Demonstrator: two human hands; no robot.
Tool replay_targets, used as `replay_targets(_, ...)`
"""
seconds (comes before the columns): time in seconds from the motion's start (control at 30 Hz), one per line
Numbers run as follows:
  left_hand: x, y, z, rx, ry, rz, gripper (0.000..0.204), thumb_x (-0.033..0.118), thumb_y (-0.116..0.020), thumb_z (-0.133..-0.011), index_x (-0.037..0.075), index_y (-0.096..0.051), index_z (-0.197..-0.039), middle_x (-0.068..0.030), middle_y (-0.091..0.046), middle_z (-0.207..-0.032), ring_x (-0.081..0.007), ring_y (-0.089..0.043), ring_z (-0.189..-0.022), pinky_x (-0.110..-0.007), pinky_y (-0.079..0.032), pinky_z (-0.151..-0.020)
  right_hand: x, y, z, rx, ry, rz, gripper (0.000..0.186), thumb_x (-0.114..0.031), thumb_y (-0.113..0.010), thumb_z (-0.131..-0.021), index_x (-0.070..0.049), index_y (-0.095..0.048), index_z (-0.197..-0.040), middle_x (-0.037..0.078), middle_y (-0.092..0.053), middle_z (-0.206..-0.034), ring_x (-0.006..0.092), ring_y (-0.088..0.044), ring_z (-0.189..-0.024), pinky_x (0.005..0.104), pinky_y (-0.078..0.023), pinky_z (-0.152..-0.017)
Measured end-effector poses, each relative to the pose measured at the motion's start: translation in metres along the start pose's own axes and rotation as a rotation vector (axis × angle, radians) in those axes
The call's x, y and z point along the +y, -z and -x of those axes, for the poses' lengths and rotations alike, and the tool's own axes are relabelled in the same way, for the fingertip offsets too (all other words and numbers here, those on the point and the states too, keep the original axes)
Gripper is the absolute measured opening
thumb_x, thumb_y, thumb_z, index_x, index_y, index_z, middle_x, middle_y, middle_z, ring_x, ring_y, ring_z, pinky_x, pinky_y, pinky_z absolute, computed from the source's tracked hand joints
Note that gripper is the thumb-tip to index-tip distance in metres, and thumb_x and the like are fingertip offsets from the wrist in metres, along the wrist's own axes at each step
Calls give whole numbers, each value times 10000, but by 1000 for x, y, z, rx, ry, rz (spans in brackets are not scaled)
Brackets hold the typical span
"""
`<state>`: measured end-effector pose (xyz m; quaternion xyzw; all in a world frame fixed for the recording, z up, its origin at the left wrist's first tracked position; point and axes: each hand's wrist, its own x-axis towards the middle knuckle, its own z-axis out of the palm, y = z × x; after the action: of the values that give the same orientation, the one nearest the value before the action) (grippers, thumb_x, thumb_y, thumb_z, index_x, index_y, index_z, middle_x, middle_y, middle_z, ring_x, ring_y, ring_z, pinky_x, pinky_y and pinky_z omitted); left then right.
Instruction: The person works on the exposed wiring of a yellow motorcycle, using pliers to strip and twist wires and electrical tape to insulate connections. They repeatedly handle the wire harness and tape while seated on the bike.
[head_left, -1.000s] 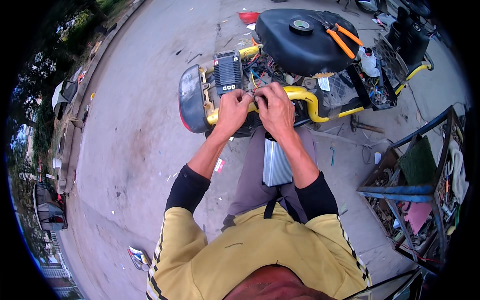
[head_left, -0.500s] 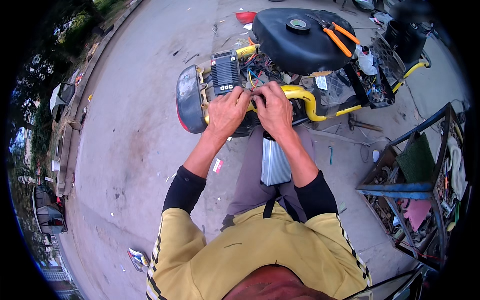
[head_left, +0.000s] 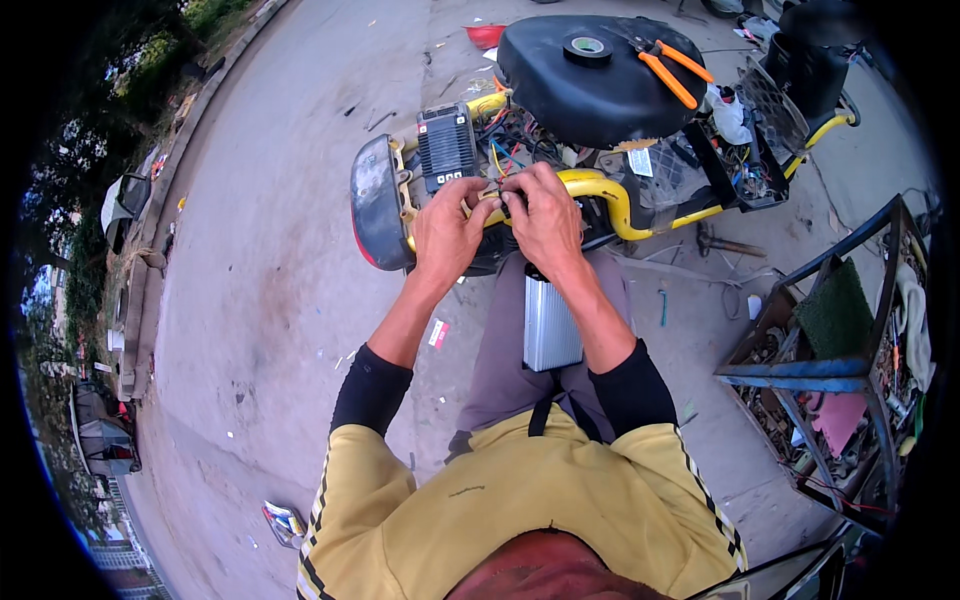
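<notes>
My left hand (head_left: 447,228) and my right hand (head_left: 545,218) meet over the yellow frame (head_left: 600,185) of a partly dismantled electric scooter. Fingertips of both are pinched on thin wires (head_left: 497,188), whose ends are too small to make out. Just beyond my left hand, a black finned controller box (head_left: 447,142) sits on the frame. More coloured wires (head_left: 508,150) spill out beside it. A silver finned box (head_left: 553,325) rests across my lap between my forearms.
On the black seat (head_left: 560,100) lie a tape roll (head_left: 587,48) and orange-handled pliers (head_left: 672,72). A hammer (head_left: 730,243) is on the ground to the right, near a metal rack (head_left: 800,375) filled with scrap. The scooter's dark rear end (head_left: 376,205) juts out left.
My left fingers have shifted slightly and spread a little from the right ones, showing more of the wire between them. My right hand has barely moved.
</notes>
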<state>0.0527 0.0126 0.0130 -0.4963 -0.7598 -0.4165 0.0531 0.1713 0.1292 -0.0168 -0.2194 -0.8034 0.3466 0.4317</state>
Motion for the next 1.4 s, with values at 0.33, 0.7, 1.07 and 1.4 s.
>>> replay_targets(0.33, -16, -20, 1, 41, -134, -321, 110, 205, -735, -1012, 105, -744, -1058, -63, -640, -799, -214, -674, -619, -369, -495, -547, 2, 0, 0, -11, -4, 11, 87, -74, -759, -943, -54, -742, -1025, 117, -676, -1091, 366, -692, -1034, 486, -558, -869)
replay_targets(0.7, -14, -5, 3, -63, 158, 89, 149, 190, -793, -1009, 70, -753, -1087, 5, -667, -851, -163, -653, -628, -328, -457, -528, -1, 2, 1, -15, -22, -38, 97, -73, -754, -949, -47, -746, -1042, 125, -677, -1079, 377, -697, -1018, 494, -560, -872)
replay_targets(1.07, -15, -26, 0, 134, -183, -307, 186, 229, -704, -1064, 67, -693, -973, -99, -693, -832, -273, -653, -604, -390, -499, -564, -1, 3, 0, -23, -8, -43, 90, -64, -757, -955, -24, -737, -1033, 141, -674, -1077, 389, -694, -1005, 495, -555, -862)
replay_targets(1.4, -5, -5, -9, -186, 543, 539, 220, 218, -694, -1090, 35, -699, -969, 2, -589, -780, -93, -543, -640, -306, -417, -555, -3, 6, 1, -36, -41, -70, 91, -61, -745, -969, -12, -732, -1045, 150, -663, -1084, 397, -694, -995, 498, -554, -857)
